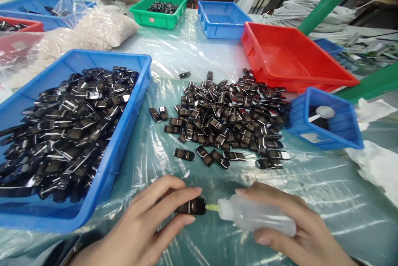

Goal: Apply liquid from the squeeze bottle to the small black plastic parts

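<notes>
"Low on the surface point(326, 179), what does the left hand point(146, 220) have?"

"A glossy black piece point(194, 206), pinched between thumb and fingers, its rounded end pointing toward the right hand point(306, 230)."

"And that one?"

"It is curled around a translucent squeeze bottle point(261, 216), held nearly level, with the white cap point(226, 209) and yellow tip point(212, 207) aimed left."

"Does the tip touch the piece?"

"It sits right at the rounded end; whether they touch, I can't tell."

"What is beyond the hands?"

"A heap of similar dark pieces point(224, 117), with a few lying loose at its near edge. Left of it stands a large blue tray point(122, 146) full of more; to the right, a small blue bin point(336, 141) with a pale spoon point(325, 112) in it, and a red tray point(286, 50) behind."
</notes>
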{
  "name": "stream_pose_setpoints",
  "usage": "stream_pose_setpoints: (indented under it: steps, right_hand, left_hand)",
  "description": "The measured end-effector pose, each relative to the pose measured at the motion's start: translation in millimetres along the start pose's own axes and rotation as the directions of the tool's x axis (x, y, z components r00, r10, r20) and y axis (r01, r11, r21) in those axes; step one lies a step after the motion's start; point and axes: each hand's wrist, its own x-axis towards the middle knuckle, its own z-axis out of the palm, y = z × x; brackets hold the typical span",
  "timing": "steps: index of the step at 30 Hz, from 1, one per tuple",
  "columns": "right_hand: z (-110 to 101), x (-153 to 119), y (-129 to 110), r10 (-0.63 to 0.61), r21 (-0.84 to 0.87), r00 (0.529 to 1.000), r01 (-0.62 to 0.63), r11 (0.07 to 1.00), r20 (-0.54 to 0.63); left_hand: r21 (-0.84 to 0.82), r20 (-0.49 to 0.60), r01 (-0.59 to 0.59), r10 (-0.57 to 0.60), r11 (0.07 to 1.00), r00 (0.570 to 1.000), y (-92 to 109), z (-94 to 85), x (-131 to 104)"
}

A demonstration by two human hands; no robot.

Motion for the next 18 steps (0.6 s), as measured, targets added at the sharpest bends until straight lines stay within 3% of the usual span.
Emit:
stream_pose_setpoints:
  steps: [4, 7, 12, 18]
  right_hand:
    - [0.6, -0.4, -1.7, 0.005, 0.027, 1.0, -0.005, 1.0, -0.008]
    - [-0.3, 1.0, -1.9, 0.067, 0.036, 0.998, -0.067, 0.997, -0.017]
    - [-1.6, 8.2, 6.3, 0.075, -0.039, 0.993, -0.078, 0.996, -0.086]
    - [7.0, 10.7, 17.6, -0.062, -0.055, 0.997, 0.06, 0.997, -0.035]
  left_hand:
    - [-0.016, -0.014, 0.007, -0.007, 1.0, 1.0, 0.1, 1.7, -1.0]
    - [-0.019, -0.099, 0.093, -0.094, 0.996, 0.991, -0.4, 0.6, -0.7]
    - [-0.083, -0.334, 0.331, -0.339, 0.94, 0.88, -2.0, -6.3, 4.9]
    - [-0.26, -0.331, 0.448, -0.515, 0.855, 0.791, 0.0, -5.6, 7.9]
